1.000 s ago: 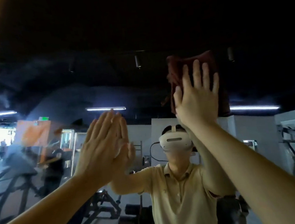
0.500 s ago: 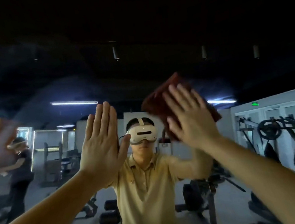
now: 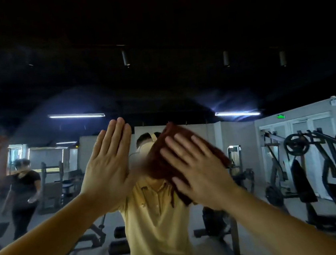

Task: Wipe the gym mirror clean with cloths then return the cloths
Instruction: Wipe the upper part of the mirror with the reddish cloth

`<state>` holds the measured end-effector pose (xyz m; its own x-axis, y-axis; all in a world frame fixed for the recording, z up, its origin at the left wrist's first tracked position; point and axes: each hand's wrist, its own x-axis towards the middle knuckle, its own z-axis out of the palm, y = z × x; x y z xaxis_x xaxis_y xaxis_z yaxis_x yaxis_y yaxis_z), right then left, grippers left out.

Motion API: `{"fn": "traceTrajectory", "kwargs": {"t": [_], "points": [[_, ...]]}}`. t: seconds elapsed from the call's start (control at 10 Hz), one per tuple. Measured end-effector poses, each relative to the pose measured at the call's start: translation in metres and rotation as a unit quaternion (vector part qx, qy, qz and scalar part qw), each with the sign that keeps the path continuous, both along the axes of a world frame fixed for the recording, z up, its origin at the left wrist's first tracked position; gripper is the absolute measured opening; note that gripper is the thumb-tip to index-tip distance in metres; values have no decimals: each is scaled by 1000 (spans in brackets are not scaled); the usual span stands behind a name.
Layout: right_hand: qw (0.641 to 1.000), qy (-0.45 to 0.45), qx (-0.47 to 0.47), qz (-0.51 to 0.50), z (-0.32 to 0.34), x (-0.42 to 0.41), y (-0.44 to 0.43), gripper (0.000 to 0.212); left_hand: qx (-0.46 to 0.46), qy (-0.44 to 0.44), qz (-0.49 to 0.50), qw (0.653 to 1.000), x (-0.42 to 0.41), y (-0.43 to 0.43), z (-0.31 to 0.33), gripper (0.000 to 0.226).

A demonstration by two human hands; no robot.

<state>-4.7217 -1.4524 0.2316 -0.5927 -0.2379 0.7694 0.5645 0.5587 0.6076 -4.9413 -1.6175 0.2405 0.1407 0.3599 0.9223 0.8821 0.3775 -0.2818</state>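
The gym mirror (image 3: 156, 70) fills the whole view and reflects the room and me in a yellow shirt. My right hand (image 3: 196, 166) presses a dark red cloth (image 3: 159, 166) flat against the glass at centre, fingers straight and spread, pointing up-left. The cloth is blurred with motion and covers my reflected head. My left hand (image 3: 109, 167) lies flat on the glass just left of it, fingers straight and together. Whether a cloth lies under the left palm is hidden.
All else is reflection: a person in black (image 3: 23, 192) stands at the left, weight machines (image 3: 321, 162) stand at the right, benches and weights (image 3: 117, 240) lie on the floor behind me. Ceiling strip lights (image 3: 76, 115) glow above.
My right hand has swept the red cloth down and to the left across the glass, turning as it went. My left hand stays flat on the mirror at about the same height.
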Motion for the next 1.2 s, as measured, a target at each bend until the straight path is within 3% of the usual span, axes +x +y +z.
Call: {"fn": "traceTrajectory", "kwargs": {"t": [0.1,0.2,0.3,0.4,0.5,0.6,0.7,0.8,0.9,1.0,1.1,1.2], "points": [[973,198,-103,-55,58,50,28,66,5,-10,-2,1000,7,-2,0,82],[881,398,-250,-61,106,70,36,73,2,-6,0,1000,7,-4,1,83],[840,466,-275,-29,122,20,0,71,-7,0,4,1000,8,-3,1,84],[917,360,-169,31,89,-61,-49,64,-8,23,11,1000,-1,-6,4,86],[981,155,-90,78,44,-98,-71,61,-39,57,32,997,-13,-16,8,86],[998,35,-25,47,45,-56,-43,64,-54,59,39,996,-17,-23,9,89],[985,157,-73,-21,81,7,-1,68,-52,52,39,997,-12,-25,9,89],[901,376,-212,-41,120,39,20,71,-50,56,27,997,-10,-24,7,87],[869,435,-233,-22,145,-2,-6,69,-93,28,19,995,-13,-27,11,88],[925,349,-147,37,131,-66,-46,65,-91,20,22,995,-16,-37,13,80],[970,207,-81,101,69,-115,-68,60,83,-42,-40,995,-22,-53,3,69],[994,-19,-1,105,-2,-114,-75,61,114,-120,-50,985,-22,-69,-7,84]]}}
